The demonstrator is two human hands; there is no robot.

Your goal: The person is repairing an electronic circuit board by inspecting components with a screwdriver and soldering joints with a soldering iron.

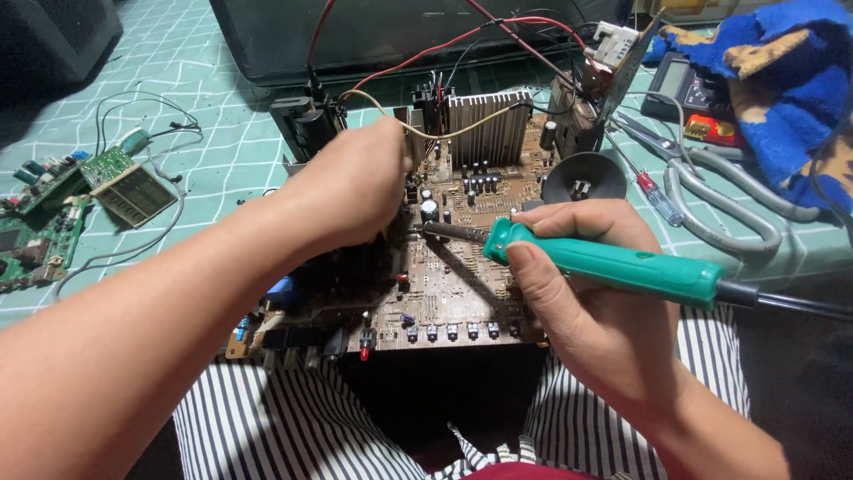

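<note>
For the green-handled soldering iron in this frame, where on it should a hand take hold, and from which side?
Grip the soldering iron on its green handle, coming from the cord end on the right, as the right hand does. The bare metal shaft points left at the brown circuit board, close beside the left hand, so that end is best avoided.

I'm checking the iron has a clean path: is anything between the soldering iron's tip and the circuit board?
Nothing visible. The right hand holds the green soldering iron, whose tip points at the brown circuit board beside the left hand. The left fingers hide the exact contact spot, so touching cannot be confirmed.
</note>
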